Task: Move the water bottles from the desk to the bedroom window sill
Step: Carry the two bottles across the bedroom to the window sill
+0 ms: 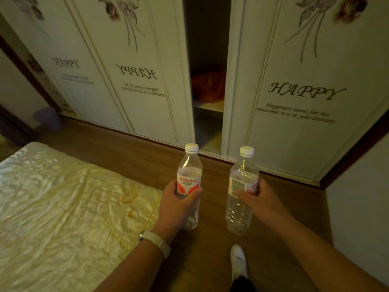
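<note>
I hold two clear plastic water bottles with white caps, both upright over the wooden floor. My left hand (179, 204) is wrapped around the middle of the left bottle (189, 173), whose red and white label faces me. My right hand (260, 199) grips the right bottle (242, 180) at its label, fingers partly covering it. A white band sits on my left wrist. No window sill or desk is in view.
A bed with a shiny cream cover (63, 207) fills the lower left. Ahead stands a white sliding wardrobe (294, 91) marked "HAPPY", with a dark open gap (208, 81) showing shelves and something orange. A white wall corner (362, 218) is at right. My white-socked foot (237, 260) is on the floor.
</note>
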Demonstrator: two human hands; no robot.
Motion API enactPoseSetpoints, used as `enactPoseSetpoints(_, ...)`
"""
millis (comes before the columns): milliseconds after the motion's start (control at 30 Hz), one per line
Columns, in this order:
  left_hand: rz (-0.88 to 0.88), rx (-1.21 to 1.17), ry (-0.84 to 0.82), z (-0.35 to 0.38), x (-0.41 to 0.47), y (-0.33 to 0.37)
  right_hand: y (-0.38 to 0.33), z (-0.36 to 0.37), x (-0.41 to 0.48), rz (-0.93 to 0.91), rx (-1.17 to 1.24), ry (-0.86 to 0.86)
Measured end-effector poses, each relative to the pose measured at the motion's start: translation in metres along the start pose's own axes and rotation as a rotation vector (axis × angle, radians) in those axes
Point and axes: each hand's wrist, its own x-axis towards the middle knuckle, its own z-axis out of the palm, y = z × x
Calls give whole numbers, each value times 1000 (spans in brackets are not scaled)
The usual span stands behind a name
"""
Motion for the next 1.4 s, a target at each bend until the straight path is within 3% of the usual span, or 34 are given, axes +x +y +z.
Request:
enactPoseSetpoints(167, -77, -65, 70, 38, 71, 24, -28, -22, 94, 12, 33, -79)
enactPoseSetpoints(533, -26, -25, 226, 73, 197, 73, -113, -30, 244, -98, -140, -219)
enactPoseSetpoints(833, -40, -85, 344, 36, 290, 68, -159, 30, 348, -124, -165, -312)
enactPoseSetpoints(1200, -39, -137, 302, -51, 485, 74, -243, 152, 505, -139, -241, -350)
enactPoseSetpoints(1400, -15, -154, 355, -101, 544, 92, -292, 209, 550, -179, -203, -396)
